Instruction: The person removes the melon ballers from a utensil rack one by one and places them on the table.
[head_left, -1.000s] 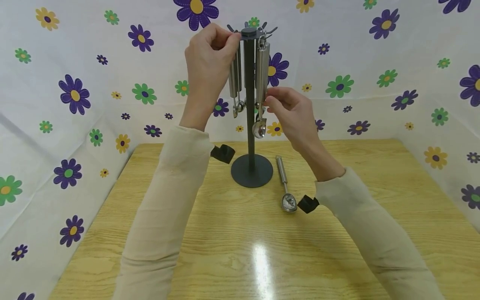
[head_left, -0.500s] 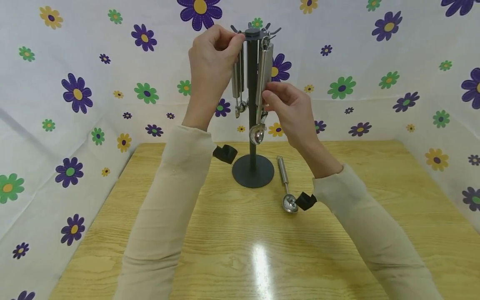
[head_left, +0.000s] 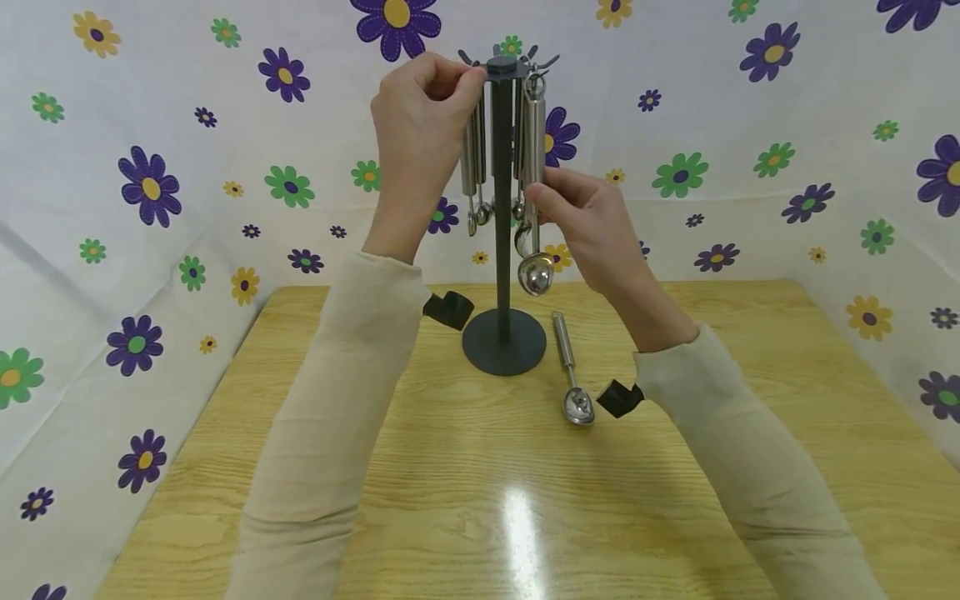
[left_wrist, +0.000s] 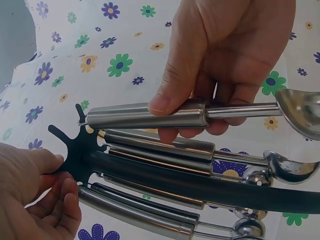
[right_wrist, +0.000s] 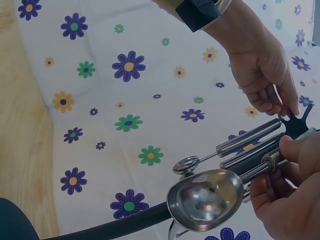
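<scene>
A dark metal utensil stand [head_left: 501, 208] has a hooked top, which my left hand [head_left: 423, 125] pinches at its left rim between thumb and fingers. My right hand [head_left: 585, 221] grips the steel handle of an ice cream scoop [head_left: 536, 275], thumb in front and fingers behind. This scoop's end ring is at a hook on the right side, and its bowl points down. In the left wrist view, the right thumb lies along the handle [left_wrist: 145, 116]. Several other steel utensils [head_left: 468, 162] with small rounded ends hang around the pole, partly hidden by my left hand.
Another ice cream scoop [head_left: 577, 406] lies on the wooden table [head_left: 420, 500], right of the stand's round base [head_left: 504, 354]. A flower-patterned cloth [head_left: 300, 225] surrounds the table at the back and sides. Black wrist mounts [head_left: 448, 310] stick out from both sleeves.
My right hand has closed its fingers on the scoop's handle. The scoop swung left, then back right, and its bowl turned toward the front. My left hand stays at the stand's top.
</scene>
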